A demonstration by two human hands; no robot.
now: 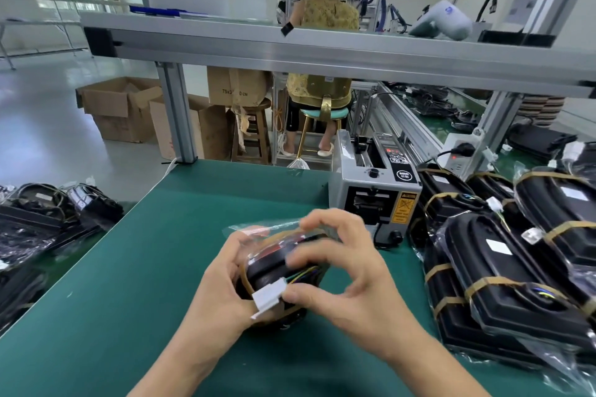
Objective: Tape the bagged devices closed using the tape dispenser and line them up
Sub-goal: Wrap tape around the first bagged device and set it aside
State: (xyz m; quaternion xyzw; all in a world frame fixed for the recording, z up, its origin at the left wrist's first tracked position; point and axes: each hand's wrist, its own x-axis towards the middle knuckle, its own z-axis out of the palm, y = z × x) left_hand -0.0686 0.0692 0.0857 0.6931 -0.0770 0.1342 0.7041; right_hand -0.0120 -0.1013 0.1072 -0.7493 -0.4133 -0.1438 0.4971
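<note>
A black device in a clear plastic bag (pixel 274 267) stands on end above the green mat (pixel 129 284), held between both hands. My left hand (pixel 222 287) grips its left side, thumb near the white connector (pixel 269 296). My right hand (pixel 342 271) curls over the bag's top and right side, fingers pinching the plastic, thumb against the connector. The grey tape dispenser (pixel 374 190) sits just behind, to the right. Bagged devices bound with tan tape (pixel 503 271) lie piled at the right.
More bagged black devices (pixel 48 219) lie in a heap off the mat's left edge. An aluminium frame rail (pixel 322 48) crosses overhead. A power strip (pixel 458 151) sits behind the dispenser. A person sits on a stool beyond the bench, with cardboard boxes nearby.
</note>
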